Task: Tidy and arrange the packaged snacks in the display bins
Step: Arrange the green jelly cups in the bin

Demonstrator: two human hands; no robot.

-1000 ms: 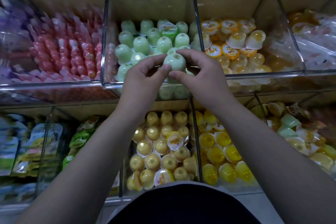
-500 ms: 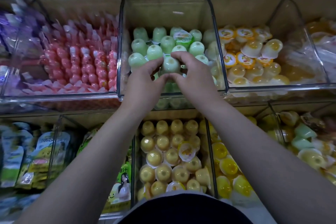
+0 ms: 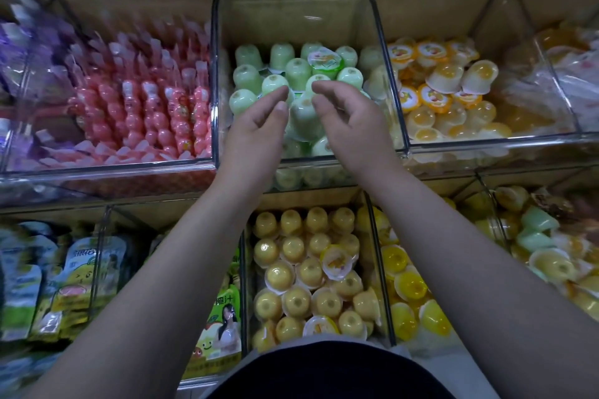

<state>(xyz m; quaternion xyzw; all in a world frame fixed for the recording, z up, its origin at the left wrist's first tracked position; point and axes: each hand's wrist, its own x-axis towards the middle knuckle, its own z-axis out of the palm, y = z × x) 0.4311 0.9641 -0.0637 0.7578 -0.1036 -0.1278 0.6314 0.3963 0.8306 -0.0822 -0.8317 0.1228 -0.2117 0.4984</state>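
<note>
- The left hand [image 3: 256,129] and right hand [image 3: 351,121] hover over the clear middle bin [image 3: 291,16]; each grip is apart, fingers loosely curled, holding nothing.
- A green jelly cup [image 3: 303,116] sits base up between them, on the bin's pile.
- Pink snacks [image 3: 146,107] fill the bin just left.

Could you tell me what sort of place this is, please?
Most likely a shop's loose-snack display: tiered clear bins stocked with packaged treats, mostly sorted by kind, such as green jelly cups, yellow jelly cups below them, and printed pouches at lower left.
</note>
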